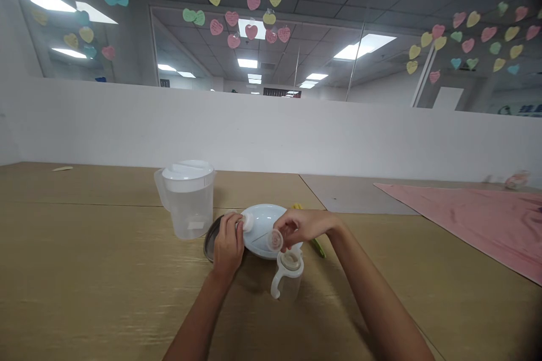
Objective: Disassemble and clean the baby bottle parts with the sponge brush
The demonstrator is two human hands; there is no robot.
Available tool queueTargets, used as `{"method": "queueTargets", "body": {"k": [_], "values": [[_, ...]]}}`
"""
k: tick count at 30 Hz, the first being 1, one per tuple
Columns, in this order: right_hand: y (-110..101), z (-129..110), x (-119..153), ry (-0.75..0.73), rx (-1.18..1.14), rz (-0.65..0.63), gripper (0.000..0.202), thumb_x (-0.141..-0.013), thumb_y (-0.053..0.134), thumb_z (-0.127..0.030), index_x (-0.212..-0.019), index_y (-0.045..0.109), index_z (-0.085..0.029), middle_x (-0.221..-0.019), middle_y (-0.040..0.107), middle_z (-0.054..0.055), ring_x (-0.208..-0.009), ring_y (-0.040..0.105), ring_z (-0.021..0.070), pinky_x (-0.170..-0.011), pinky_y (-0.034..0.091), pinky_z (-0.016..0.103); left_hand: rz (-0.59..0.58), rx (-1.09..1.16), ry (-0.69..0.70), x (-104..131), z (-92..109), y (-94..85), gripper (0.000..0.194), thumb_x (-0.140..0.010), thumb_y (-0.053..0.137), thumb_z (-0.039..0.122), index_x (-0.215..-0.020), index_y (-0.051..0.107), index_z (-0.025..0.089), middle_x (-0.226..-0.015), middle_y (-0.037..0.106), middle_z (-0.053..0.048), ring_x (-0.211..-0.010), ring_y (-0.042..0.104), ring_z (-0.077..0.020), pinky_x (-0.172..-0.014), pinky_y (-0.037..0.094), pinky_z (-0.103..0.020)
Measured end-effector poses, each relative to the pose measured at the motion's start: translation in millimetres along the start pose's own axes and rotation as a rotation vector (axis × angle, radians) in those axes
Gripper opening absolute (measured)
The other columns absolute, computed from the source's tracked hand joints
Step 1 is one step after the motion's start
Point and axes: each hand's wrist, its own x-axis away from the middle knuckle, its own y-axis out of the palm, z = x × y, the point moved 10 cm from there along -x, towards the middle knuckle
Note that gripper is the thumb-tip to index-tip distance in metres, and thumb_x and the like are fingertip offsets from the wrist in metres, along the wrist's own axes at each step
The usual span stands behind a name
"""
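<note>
My left hand (229, 242) is closed around a small white-topped item (248, 222) at the left rim of a pale oval plate (265, 215). Pinched in my right hand (296, 228) is a small clear round cup (275, 240), tilted so that its round face shows, over the plate's lower right part. Just below it stands a clear jar with a white handle (290, 279), its top open. A dark round dish (210, 240) lies partly hidden behind my left hand.
A lidded translucent pitcher (190, 203) stands behind my left hand. Something yellow and green (317, 247) lies right of the plate, partly hidden by my right arm. A pink cloth (474, 217) covers the table's right side. A white wall (262, 135) rises behind.
</note>
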Motion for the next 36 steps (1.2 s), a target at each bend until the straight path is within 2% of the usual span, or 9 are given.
{"method": "queueTargets", "body": {"k": [7, 12, 15, 17, 21, 25, 30, 33, 36], "values": [[-10, 15, 5, 0.122, 0.182, 0.074, 0.033, -0.054, 0.077, -0.028, -0.084, 0.068, -0.017, -0.078, 0.066, -0.002, -0.075, 0.060, 0.0145, -0.067, 0.044, 0.022, 0.020, 0.023, 0.017, -1, 4, -2.5, 0.021, -0.091, 0.036, 0.022, -0.103, 0.053, 0.016, -0.099, 0.060, -0.010, -0.097, 0.058, -0.0172, -0.085, 0.048, -0.031], [-9, 14, 5, 0.098, 0.205, 0.047, 0.038, -0.053, 0.079, -0.032, -0.087, 0.069, -0.018, -0.082, 0.067, -0.001, -0.077, 0.061, 0.0153, -0.069, 0.045, 0.022, 0.046, 0.030, 0.061, -1, 9, -4.1, 0.019, -0.090, 0.040, 0.019, -0.103, 0.054, 0.015, -0.098, 0.059, -0.009, -0.096, 0.058, -0.0161, -0.085, 0.048, -0.029], [-12, 17, 1, 0.102, 0.144, 0.063, 0.038, -0.061, 0.075, -0.040, -0.091, 0.068, -0.017, -0.086, 0.067, 0.002, -0.081, 0.061, 0.0154, -0.071, 0.045, 0.023, 0.052, 0.031, 0.078, 0, 11, -4.3, 0.019, -0.090, 0.040, 0.018, -0.104, 0.053, 0.015, -0.099, 0.059, -0.009, -0.095, 0.059, -0.0156, -0.084, 0.049, -0.028], [-19, 24, -5, 0.125, 0.087, 0.143, 0.043, -0.068, 0.069, -0.047, -0.097, 0.066, -0.016, -0.083, 0.067, 0.004, -0.079, 0.061, 0.0146, -0.070, 0.046, 0.024, 0.053, 0.035, 0.107, 1, 15, -4.0, 0.019, -0.090, 0.041, 0.018, -0.104, 0.053, 0.016, -0.099, 0.060, -0.009, -0.095, 0.059, -0.0157, -0.083, 0.050, -0.029], [-40, 41, -21, 0.113, -0.046, 0.419, 0.054, -0.073, 0.062, -0.056, -0.109, 0.058, -0.016, -0.083, 0.064, 0.005, -0.072, 0.061, 0.0138, -0.062, 0.048, 0.025, 0.030, 0.050, 0.216, 7, 31, 0.1, 0.018, -0.090, 0.041, 0.017, -0.102, 0.054, 0.017, -0.099, 0.062, -0.009, -0.096, 0.061, -0.0164, -0.084, 0.052, -0.031], [-41, 49, -34, 0.048, -0.165, 0.484, 0.048, -0.068, 0.071, -0.045, -0.104, 0.059, -0.015, -0.079, 0.061, 0.002, -0.069, 0.060, 0.0126, -0.064, 0.050, 0.025, 0.015, 0.073, 0.317, 13, 44, 3.6, 0.022, -0.088, 0.045, 0.014, -0.108, 0.051, 0.019, -0.103, 0.061, -0.009, -0.098, 0.061, -0.0165, -0.085, 0.051, -0.031], [-50, 44, -26, 0.006, -0.269, 0.580, 0.041, -0.064, 0.073, -0.023, -0.102, 0.059, -0.016, -0.076, 0.059, -0.001, -0.070, 0.058, 0.0114, -0.068, 0.048, 0.025, -0.009, 0.104, 0.127, 7, 28, 3.2, 0.034, -0.086, 0.049, 0.027, -0.117, 0.044, 0.015, -0.111, 0.056, -0.014, -0.107, 0.056, -0.0226, -0.091, 0.047, -0.039], [-50, 37, -24, -0.016, -0.264, 0.580, 0.039, -0.064, 0.072, -0.021, -0.101, 0.059, -0.018, -0.081, 0.061, 0.000, -0.077, 0.058, 0.0119, -0.071, 0.046, 0.024, -0.113, 0.173, -0.010, 4, 16, 11.4, 0.035, -0.089, 0.043, 0.028, -0.122, 0.041, 0.016, -0.116, 0.053, -0.014, -0.110, 0.052, -0.0223, -0.093, 0.045, -0.038], [-46, 31, -25, -0.043, -0.231, 0.555, 0.035, -0.064, 0.070, -0.020, -0.098, 0.061, -0.019, -0.082, 0.062, 0.000, -0.077, 0.057, 0.0115, -0.071, 0.044, 0.024, -0.196, 0.213, -0.056, 4, 14, 19.1, 0.033, -0.090, 0.038, 0.028, -0.121, 0.042, 0.017, -0.119, 0.052, -0.013, -0.112, 0.050, -0.0219, -0.096, 0.042, -0.039]]}}
